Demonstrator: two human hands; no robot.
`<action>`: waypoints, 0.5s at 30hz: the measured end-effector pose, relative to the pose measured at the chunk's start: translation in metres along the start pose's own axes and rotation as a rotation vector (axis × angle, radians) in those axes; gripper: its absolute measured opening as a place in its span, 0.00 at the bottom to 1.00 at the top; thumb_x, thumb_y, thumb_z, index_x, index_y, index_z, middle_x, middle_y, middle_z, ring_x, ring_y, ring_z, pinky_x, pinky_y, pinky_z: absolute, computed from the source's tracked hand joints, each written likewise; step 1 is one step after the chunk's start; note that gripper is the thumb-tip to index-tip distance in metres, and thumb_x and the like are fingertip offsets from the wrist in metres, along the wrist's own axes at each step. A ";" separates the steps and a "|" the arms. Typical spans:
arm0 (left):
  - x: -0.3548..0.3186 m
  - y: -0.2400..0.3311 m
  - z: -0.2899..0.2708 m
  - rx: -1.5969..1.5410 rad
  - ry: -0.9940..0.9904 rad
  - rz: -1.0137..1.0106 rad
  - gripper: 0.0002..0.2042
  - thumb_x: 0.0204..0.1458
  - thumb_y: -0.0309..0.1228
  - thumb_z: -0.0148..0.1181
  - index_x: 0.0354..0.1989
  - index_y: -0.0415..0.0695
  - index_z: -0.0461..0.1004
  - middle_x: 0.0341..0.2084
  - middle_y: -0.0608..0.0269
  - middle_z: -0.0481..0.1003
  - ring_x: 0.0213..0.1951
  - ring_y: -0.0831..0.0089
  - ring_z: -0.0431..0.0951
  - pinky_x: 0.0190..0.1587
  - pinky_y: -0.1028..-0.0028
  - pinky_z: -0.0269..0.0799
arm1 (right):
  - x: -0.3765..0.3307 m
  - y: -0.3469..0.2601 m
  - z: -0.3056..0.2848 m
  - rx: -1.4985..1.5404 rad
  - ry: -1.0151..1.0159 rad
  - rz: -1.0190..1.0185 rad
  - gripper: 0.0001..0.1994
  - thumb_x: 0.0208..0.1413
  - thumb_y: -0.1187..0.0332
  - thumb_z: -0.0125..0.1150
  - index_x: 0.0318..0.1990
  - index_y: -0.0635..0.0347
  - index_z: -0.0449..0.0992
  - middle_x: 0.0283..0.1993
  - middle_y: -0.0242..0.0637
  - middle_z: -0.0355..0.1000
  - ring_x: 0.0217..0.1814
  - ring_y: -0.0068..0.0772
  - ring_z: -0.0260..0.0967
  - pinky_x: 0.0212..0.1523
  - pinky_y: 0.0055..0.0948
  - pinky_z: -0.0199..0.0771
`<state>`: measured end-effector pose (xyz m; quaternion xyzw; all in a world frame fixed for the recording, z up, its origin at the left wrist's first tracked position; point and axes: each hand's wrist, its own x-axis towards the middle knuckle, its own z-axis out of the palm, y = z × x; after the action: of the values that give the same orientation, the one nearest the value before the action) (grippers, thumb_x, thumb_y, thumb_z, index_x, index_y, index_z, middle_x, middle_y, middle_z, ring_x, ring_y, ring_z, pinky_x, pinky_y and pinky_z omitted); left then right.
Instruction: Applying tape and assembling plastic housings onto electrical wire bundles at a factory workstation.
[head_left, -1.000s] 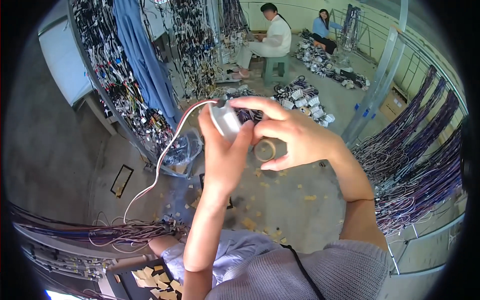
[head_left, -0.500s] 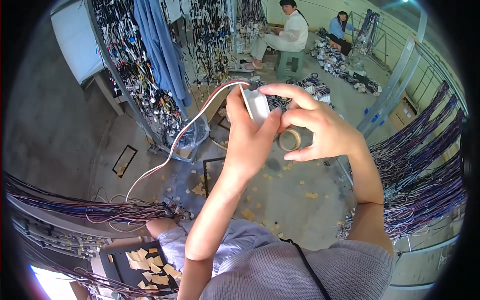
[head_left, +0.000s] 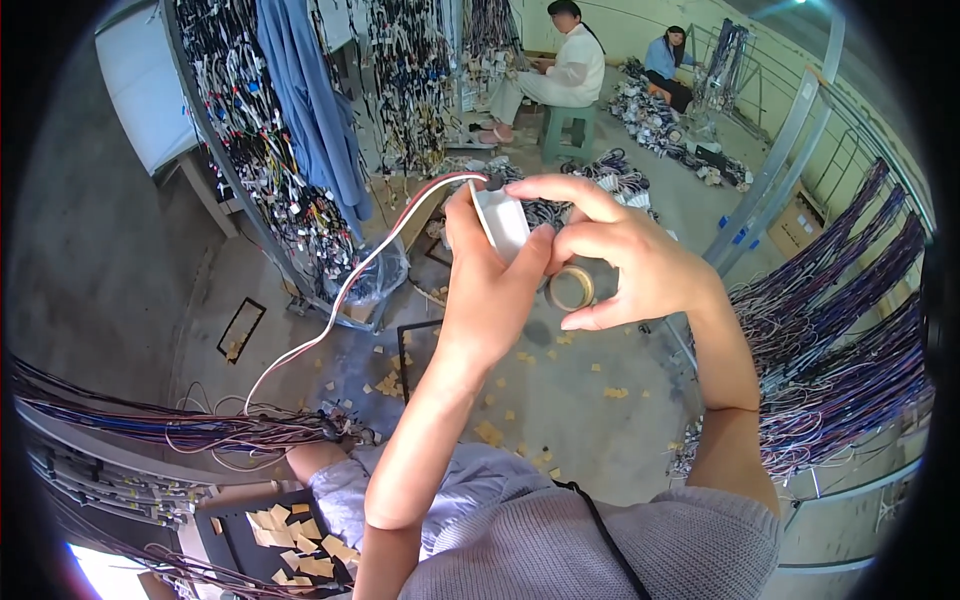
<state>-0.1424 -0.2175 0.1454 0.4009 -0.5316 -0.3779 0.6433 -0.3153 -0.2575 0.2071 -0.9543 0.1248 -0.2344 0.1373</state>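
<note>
Both hands have drifted a bit lower and toward the middle compared with half a second back, and the tape roll has swung down under the right palm, but the grip looks pretty much the same. Left hand (head_left: 490,300) is closed around a small white block (head_left: 500,222), thumb pressed on its face, with a red-and-white wire (head_left: 340,295) coming out of its top and looping down left to the bundle (head_left: 180,425) of wires at the near left. Right hand (head_left: 625,260) has its fingers curled over the block from the right, index stretched across the top, and a tape roll (head_left: 571,288) sits hooked on its lower fingers, touching the left thumb. So the block is up in the air in the centre, pinched between both hands. How far along? My guess is mid-wrap: the block is already held and the tape is right against it, but I can't tell if any tape is actually stuck on yet, and nothing looks cut or finished. Going outward, the concrete floor (head_left: 560,400) is littered with little yellow scraps, a blue cloth (head_left: 315,100) hangs on the far left rack, purple wire looms (head_left: 840,330) fill the right side, and two people sit at the far end, one on a green stool (head_left: 565,125).
</note>
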 end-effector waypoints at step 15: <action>0.003 0.006 0.010 -0.005 0.002 -0.029 0.35 0.53 0.28 0.57 0.63 0.30 0.42 0.54 0.41 0.54 0.52 0.58 0.66 0.51 0.67 0.67 | -0.003 -0.002 -0.006 -0.020 0.024 0.010 0.17 0.32 0.70 0.75 0.29 0.60 0.70 0.68 0.36 0.52 0.48 0.33 0.70 0.38 0.30 0.74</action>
<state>-0.1510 -0.2192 0.1528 0.4072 -0.5241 -0.3879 0.6395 -0.3203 -0.2563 0.2113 -0.9521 0.1336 -0.2437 0.1275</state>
